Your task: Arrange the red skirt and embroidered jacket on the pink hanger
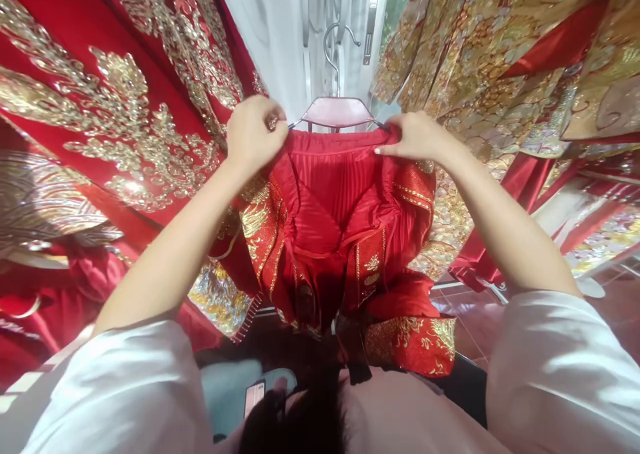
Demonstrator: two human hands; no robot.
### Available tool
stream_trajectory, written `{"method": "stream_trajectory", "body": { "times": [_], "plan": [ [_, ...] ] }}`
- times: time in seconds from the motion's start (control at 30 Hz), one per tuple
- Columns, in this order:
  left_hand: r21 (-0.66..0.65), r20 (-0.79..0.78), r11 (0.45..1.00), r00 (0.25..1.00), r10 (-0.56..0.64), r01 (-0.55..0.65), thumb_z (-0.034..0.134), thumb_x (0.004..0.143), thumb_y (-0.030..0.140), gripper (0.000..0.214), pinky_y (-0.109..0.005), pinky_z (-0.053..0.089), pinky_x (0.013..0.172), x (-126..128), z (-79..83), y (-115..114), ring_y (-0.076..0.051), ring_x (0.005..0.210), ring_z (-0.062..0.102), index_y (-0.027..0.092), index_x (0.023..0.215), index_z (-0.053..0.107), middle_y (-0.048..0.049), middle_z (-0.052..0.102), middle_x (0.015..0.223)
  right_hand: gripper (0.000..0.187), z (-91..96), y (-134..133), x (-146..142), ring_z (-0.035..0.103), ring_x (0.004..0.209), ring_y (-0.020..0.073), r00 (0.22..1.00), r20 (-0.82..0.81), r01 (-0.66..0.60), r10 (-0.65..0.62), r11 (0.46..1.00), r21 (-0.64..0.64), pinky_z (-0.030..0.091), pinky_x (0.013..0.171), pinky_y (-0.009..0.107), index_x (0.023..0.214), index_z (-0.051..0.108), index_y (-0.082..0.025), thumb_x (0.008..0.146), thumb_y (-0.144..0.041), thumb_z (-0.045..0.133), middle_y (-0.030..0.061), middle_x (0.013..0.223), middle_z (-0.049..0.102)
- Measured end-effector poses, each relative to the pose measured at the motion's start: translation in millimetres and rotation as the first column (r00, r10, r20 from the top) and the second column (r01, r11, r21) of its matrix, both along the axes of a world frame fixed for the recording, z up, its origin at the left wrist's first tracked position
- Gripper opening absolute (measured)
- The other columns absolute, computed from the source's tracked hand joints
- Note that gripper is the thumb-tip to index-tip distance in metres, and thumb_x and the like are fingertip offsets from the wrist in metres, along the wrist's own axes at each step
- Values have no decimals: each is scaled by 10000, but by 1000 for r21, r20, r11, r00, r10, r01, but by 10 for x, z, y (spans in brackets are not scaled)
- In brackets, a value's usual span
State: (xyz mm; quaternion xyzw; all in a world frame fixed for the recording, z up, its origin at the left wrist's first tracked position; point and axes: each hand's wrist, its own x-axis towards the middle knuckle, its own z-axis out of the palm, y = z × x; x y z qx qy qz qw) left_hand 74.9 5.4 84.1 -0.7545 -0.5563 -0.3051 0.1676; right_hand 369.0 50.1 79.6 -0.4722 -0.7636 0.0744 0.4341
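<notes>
A red pleated skirt (330,201) with gold embroidered panels hangs in front of me from a pink hanger (336,112) with a metal hook. My left hand (253,134) is closed on the left end of the skirt's waistband at the hanger. My right hand (413,137) pinches the right end of the waistband, fingers pressed together on the cloth. Both arms reach up and forward in white sleeves.
Red garments with heavy gold embroidery (115,101) hang close on the left, and gold-and-red ones (500,54) on the right. A white door or window frame (350,21) stands behind the hanger. Reddish floor tiles (470,314) show lower right.
</notes>
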Motion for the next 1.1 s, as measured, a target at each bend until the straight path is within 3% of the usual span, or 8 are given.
{"method": "stream_trajectory", "body": {
  "times": [0.1, 0.23, 0.37, 0.57, 0.7, 0.97, 1.03, 1.1],
  "plan": [
    [133, -109, 986, 990, -91, 105, 404, 863, 332, 368, -407, 375, 971, 292, 76, -73, -275, 1190, 449, 261, 1146, 629, -69, 599, 1219, 222, -130, 128, -13, 571, 1005, 288, 998, 25, 51, -51, 999, 19, 428, 908, 372, 651, 552, -171, 554, -111, 743, 61, 720, 596],
    [-62, -232, 969, 941, -246, 238, 477, 825, 391, 442, -455, 378, 976, 849, 160, 44, -300, 1237, 436, 348, 1255, 569, -64, 615, 1195, 189, -226, -80, -6, 564, 1018, 260, 989, -77, 136, -123, 972, 194, 437, 933, 389, 804, 583, -184, 650, -201, 692, 78, 905, 635],
    [-143, -295, 952, 906, -303, 272, 546, 778, 355, 442, -444, 342, 1025, 1225, 207, 362, -300, 1212, 467, 273, 1203, 634, -83, 641, 1137, 88, -239, -281, 44, 540, 1074, 269, 982, -87, 182, -166, 954, 240, 433, 920, 380, 749, 573, -196, 732, -244, 645, 88, 880, 626],
    [-76, -272, 950, 910, -313, 304, 472, 769, 212, 376, -426, 359, 1008, 1299, 206, 702, -298, 1149, 523, 230, 1070, 696, -100, 674, 1041, 122, 103, -83, 219, 578, 902, 219, 963, -59, 268, -262, 941, 205, 414, 855, 335, 676, 585, -172, 770, -232, 634, 57, 691, 612],
    [43, -211, 925, 908, -362, 379, 508, 674, 152, 402, -459, 414, 935, 1332, 164, 845, -320, 1061, 565, 289, 1006, 688, -80, 659, 1052, 165, 306, -5, 51, 543, 769, 185, 891, 58, 416, -449, 862, 288, 413, 772, 328, 651, 580, -176, 810, -209, 556, 51, 709, 632],
    [37, -116, 655, 654, -747, 755, 576, 680, 92, 590, -426, 386, 1023, 801, 409, 480, -233, 1096, 543, 85, 1269, 539, -115, 574, 1248, 268, -267, -490, -276, 578, 808, 209, 850, 324, 254, -415, 862, 438, 414, 694, 312, 813, 610, -166, 914, -317, 412, 113, 926, 632],
    [122, -88, 670, 680, -728, 732, 554, 729, 66, 445, -330, 435, 940, 482, 425, 349, -173, 986, 571, 71, 1171, 602, -100, 627, 1143, 272, -287, -554, -170, 579, 795, 197, 878, 288, 231, -383, 865, 446, 417, 701, 306, 822, 621, -175, 919, -320, 412, 93, 860, 643],
    [131, -56, 768, 779, -625, 626, 576, 788, 100, 369, -283, 417, 932, 155, 354, 280, -130, 954, 559, 78, 1154, 612, -71, 642, 1126, 222, -163, -553, -83, 579, 789, 188, 908, 189, 252, -373, 849, 464, 419, 731, 308, 815, 638, -172, 894, -276, 459, 78, 811, 655]
  ]
}}
